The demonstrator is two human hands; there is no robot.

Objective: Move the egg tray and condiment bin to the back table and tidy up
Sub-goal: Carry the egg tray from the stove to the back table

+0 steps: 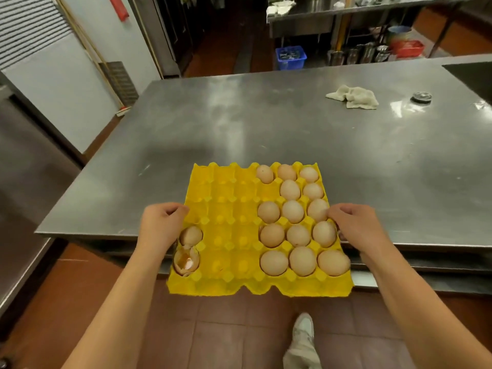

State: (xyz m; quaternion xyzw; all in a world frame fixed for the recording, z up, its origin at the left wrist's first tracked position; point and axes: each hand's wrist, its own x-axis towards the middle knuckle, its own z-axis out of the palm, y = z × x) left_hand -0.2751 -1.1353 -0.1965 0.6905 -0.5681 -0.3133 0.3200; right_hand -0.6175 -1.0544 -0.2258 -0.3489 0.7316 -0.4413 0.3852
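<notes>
Tray: we have the yellow egg tray [234, 230] held at both side edges, its far part over the steel table [266, 123], its near part hanging past the table's front edge above the tiled floor [226, 334].
Left grip: left hand [159, 225] curled round the tray's left edge, fingers clamped on the rim just beside the left-column shells.
Right grip: right hand [354, 222] curled round the right edge, fingertips touching the eggs nearest that rim.
Load: whole eggs [292, 211] fill the right three columns; the middle columns sit bare; a cracked shell [186, 261] with yolk residue and another shell [191, 235] sit at the near left.
Contact: we cannot tell whether the tray rests on the table or is carried just above it.
Bin: condiment bin not in view, so we judge that half untouched.
Progress: early, by our read. Tray in hand, not yet set down anywhere final. We can't say from this view which table counts as the back one.
Left to do: place tray, fetch and move bin, then tidy.
Tidy items: crumpled rag [352, 97] and a small round metal piece [422, 97] lie on the far right of the table, well apart from the tray.
Risk: weight sits to the right; we'd keep the tray level.
</notes>
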